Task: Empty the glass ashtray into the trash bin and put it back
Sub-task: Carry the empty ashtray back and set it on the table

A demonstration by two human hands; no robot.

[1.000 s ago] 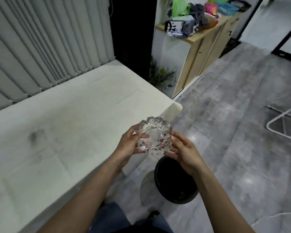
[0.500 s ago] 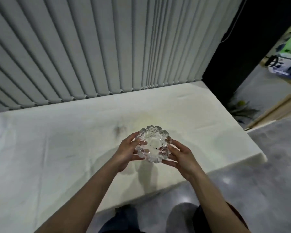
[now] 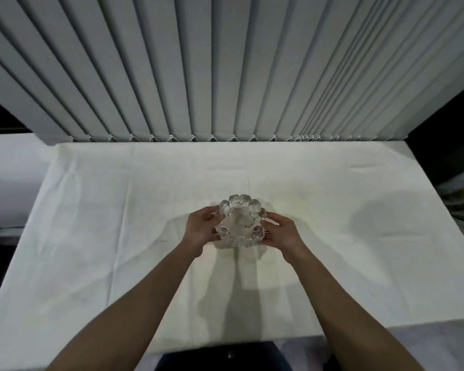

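The clear cut-glass ashtray (image 3: 240,222) with a scalloped rim is held between both hands over the middle of the white-covered table (image 3: 118,236). My left hand (image 3: 200,230) grips its left side and my right hand (image 3: 280,231) grips its right side. The ashtray is upright and just above or at the cloth; I cannot tell whether it touches. A few dark specks show inside its bowl. The trash bin is out of view.
Grey vertical blinds (image 3: 225,70) hang along the table's far edge. The table's near edge (image 3: 252,341) runs just in front of my body. A dark opening (image 3: 450,135) lies past the table's right end.
My view has swung from the floor and the black bin to the table. Both hands have carried the ashtray over the table's middle and lower toward the cloth.
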